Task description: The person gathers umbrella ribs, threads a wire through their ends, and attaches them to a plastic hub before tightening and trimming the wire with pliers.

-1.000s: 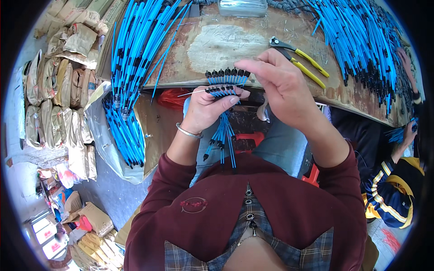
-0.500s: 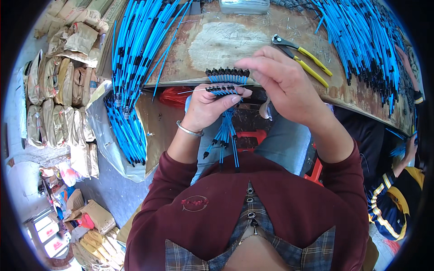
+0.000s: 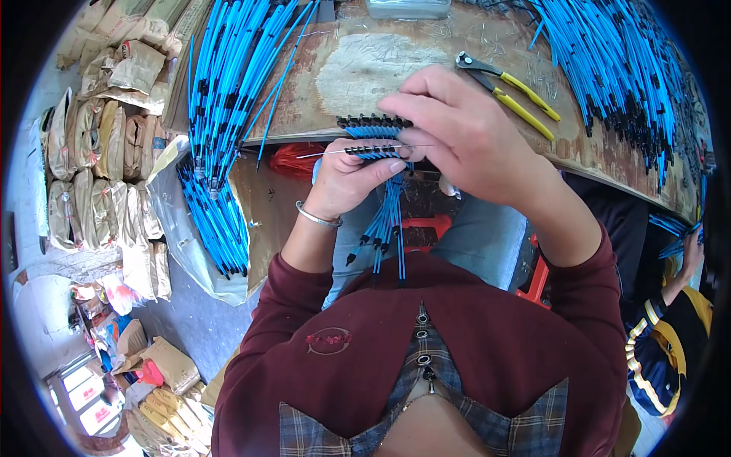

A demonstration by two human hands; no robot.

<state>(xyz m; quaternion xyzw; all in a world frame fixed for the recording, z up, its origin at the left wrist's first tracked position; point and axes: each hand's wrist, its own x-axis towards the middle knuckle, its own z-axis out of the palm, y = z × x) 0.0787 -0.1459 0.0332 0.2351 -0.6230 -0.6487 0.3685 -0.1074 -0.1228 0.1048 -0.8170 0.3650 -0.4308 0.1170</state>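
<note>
1. Above our lap, at the near edge of a worn wooden workbench [image 3: 426,68], we held a bundle of blue cables [image 3: 388,206] with black tips, their tails hanging toward our maroon top.
2. Around us lay yellow-handled pliers [image 3: 512,93] just beyond our right hand, a heap of blue cables [image 3: 228,84] on the left, another heap [image 3: 617,68] on the right, and stuffed sacks [image 3: 99,167] on the floor.
3. Our right hand [image 3: 472,133] covered much of the bundle's top, fingers pressed together, pinching the cable ends.
4. Our left hand [image 3: 350,179], with a silver bangle [image 3: 317,218] on its wrist, was clenched around the bundle from below.
5. Compared with half a second earlier, both hands had barely shifted; the grip was unchanged.
6. A thin bare wire [image 3: 324,154] stuck out leftward from the smooth, rubbery cables.
</note>
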